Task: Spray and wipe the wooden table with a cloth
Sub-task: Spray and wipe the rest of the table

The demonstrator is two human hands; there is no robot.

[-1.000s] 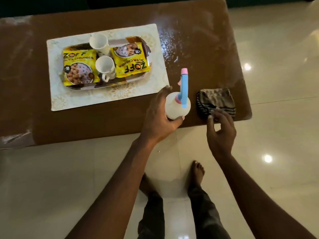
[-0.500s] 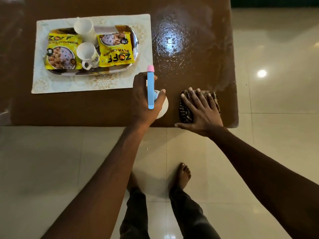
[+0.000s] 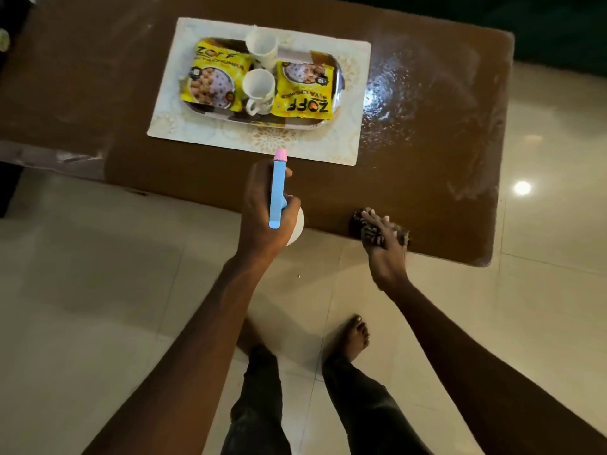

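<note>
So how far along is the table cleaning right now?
Done: spray droplets glisten on the right part of the brown wooden table. In hand: the left hand grips the white spray bottle with the blue trigger; the right hand lies on the dark striped cloth at the near edge, grip blurred. Left: wiping the wet patch; the cloth sits apart from it.
</note>
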